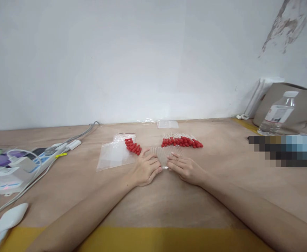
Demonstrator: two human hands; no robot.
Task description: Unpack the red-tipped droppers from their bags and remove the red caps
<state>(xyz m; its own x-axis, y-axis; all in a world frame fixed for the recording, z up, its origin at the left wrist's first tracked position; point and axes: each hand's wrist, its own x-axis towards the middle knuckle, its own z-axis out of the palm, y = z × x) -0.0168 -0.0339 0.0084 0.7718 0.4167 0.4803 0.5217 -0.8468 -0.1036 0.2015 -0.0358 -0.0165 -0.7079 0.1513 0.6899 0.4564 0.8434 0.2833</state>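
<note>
My left hand (147, 168) and my right hand (186, 168) meet close together over the table, both closed at the ends of a short clear dropper tube (164, 167) lying crosswise between them. Just beyond the fingers, a row of clear dropper tubes (166, 154) lies side by side, partly covered by both hands. Loose red rubber bulbs (133, 147) sit in a pile by my left fingertips, partly on a clear plastic bag (114, 155). Farther back to the right is a heap of droppers (182, 140), their red bulbs toward me and clear stems toward the wall.
A white power strip (47, 157) with chargers and cables runs along the left. Near it lies a white plug-like object (10, 218). At right stand a water bottle (278, 113) and a grey-brown bag (306, 108). A flat clear packet (167, 124) rests by the wall (143, 63).
</note>
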